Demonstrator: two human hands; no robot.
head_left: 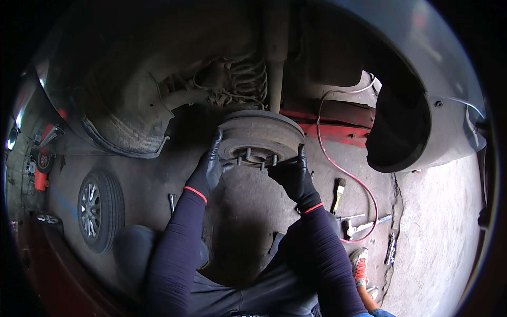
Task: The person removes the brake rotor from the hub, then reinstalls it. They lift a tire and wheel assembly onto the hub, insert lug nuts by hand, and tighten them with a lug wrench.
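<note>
The left hand (212, 168) and right hand (292, 178), both black-gloved, held the drum (260, 129) between them, one at each side. The grip was wide, about as wide as the drum itself, with the fingers laid up along its sides. How much weight the hands bore, I could not tell.

The drum sat in the wheel well, its face turned toward the person, with studs (262, 166) sticking out around the middle. Behind and above it stood the spring (248, 79) and the damper (276, 87).

The step in hand looked to be handling the drum at its hub. To my eye, the next move called for even pressure from both sides, with the drum kept square to the studs; a tilt could make it bind.

Farther out, a hose (369, 195) curved down on the right, near a brush (338, 195) and a hammer (368, 227) on the floor (438, 227). A shoe (360, 265) showed below them. On the left, a wrench (172, 202) lay near the left forearm, and a wheel (109, 211) stood well apart from the drum.
</note>
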